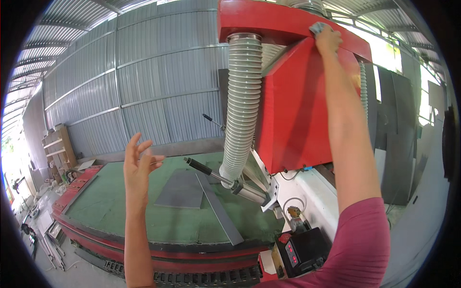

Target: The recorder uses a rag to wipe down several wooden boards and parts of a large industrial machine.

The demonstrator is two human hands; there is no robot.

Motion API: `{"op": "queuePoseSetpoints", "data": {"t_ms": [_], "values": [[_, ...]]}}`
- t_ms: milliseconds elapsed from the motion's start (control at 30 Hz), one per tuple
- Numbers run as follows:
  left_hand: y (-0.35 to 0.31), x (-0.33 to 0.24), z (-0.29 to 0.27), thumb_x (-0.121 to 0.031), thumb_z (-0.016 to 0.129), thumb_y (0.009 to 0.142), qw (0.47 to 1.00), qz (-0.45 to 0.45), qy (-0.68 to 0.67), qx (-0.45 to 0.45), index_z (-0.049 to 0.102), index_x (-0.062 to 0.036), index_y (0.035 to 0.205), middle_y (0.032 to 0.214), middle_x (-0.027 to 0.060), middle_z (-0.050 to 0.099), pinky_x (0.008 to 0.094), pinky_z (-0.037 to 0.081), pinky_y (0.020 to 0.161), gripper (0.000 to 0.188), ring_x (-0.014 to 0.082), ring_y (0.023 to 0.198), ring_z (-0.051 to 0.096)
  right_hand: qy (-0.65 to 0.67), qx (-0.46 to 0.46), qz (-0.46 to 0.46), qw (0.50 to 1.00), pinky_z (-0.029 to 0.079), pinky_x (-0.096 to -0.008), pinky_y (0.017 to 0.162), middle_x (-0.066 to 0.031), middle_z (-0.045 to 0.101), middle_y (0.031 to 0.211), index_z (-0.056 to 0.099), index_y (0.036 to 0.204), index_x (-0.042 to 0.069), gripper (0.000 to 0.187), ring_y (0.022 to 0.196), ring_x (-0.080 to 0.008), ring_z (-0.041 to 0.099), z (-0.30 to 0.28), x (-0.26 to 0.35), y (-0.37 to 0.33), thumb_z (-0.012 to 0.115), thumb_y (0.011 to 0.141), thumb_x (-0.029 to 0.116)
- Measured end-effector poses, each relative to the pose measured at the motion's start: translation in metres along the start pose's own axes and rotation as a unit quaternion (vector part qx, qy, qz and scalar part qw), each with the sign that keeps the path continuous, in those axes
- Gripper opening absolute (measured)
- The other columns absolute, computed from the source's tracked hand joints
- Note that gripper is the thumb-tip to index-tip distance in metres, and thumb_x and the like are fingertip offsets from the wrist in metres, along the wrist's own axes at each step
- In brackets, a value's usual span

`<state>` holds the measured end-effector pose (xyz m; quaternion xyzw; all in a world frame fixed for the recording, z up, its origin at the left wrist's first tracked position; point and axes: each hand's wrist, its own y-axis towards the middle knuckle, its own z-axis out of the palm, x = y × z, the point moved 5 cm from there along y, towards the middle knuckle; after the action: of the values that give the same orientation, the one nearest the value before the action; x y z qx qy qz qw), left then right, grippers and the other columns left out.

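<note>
My right hand [330,41] reaches up to the top of a red machine housing [302,105], its fingers closed on a crumpled grey cloth [317,28]. The cloth lies against the edge of the red upper duct [283,21]. In the air over the green machine bed [120,201] hangs my left hand [139,161], its fingers apart and curled a little, with nothing in it. To the right of that hand a ribbed clear hose [241,96] drops from the duct, next to a cylinder with a black end [199,166].
On the bed lie a grey panel [180,189] and a narrow grey strip [218,209]. A black control box [307,252] with a red display sits at lower right, near a white machine beam [312,201]. A cable chain [206,277] runs along the front edge. Metal lengths [50,249] lie on the left floor.
</note>
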<state>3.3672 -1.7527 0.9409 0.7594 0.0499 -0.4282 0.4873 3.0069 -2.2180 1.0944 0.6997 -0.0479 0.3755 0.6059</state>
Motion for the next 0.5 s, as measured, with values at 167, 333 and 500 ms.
{"op": "queuePoseSetpoints", "data": {"t_ms": [167, 333, 500], "values": [[0.0, 0.024, 0.028, -0.022, 0.05, 0.093, 0.999, -0.011, -0.028, -0.011, 0.037, -0.0059, 0.135, 0.12, 0.012, 0.051, 0.0278, 0.049, 0.075, 0.047, 0.0166, 0.085, 0.062, 0.062, -0.019, -0.12, 0.991, 0.047, -0.046, 0.081, -0.0207, 0.059, 0.102, 0.062, 0.102, 0.006, 0.027, 0.094, -0.038, 0.056, -0.013, -0.038, -0.015, 0.058, 0.082, 0.024], [-0.035, 0.023, 0.11, -0.017, 0.048, 0.093, 0.989, -0.019, -0.104, 0.101, 0.037, -0.003, 0.133, 0.118, 0.0138, 0.05, 0.0263, 0.049, 0.073, 0.044, 0.0164, 0.083, 0.062, 0.181, 0.13, -0.34, 0.914, 0.045, -0.0448, 0.083, -0.0162, 0.048, 0.109, 0.06, 0.097, 0.015, 0.027, 0.096, -0.0368, 0.049, -0.04, 0.012, -0.14, 0.055, 0.073, 0.003], [-0.082, 0.042, 0.172, -0.019, 0.05, 0.092, 0.976, -0.041, -0.145, 0.157, 0.037, -0.0028, 0.133, 0.12, 0.0148, 0.051, 0.0259, 0.049, 0.073, 0.046, 0.0159, 0.084, 0.063, -0.047, 0.408, -0.572, 0.71, 0.043, -0.042, 0.083, -0.0128, 0.051, 0.102, 0.057, 0.094, 0.01, 0.025, 0.096, -0.0326, 0.049, -0.09, -0.081, -0.192, 0.056, 0.071, 0.0]]}}
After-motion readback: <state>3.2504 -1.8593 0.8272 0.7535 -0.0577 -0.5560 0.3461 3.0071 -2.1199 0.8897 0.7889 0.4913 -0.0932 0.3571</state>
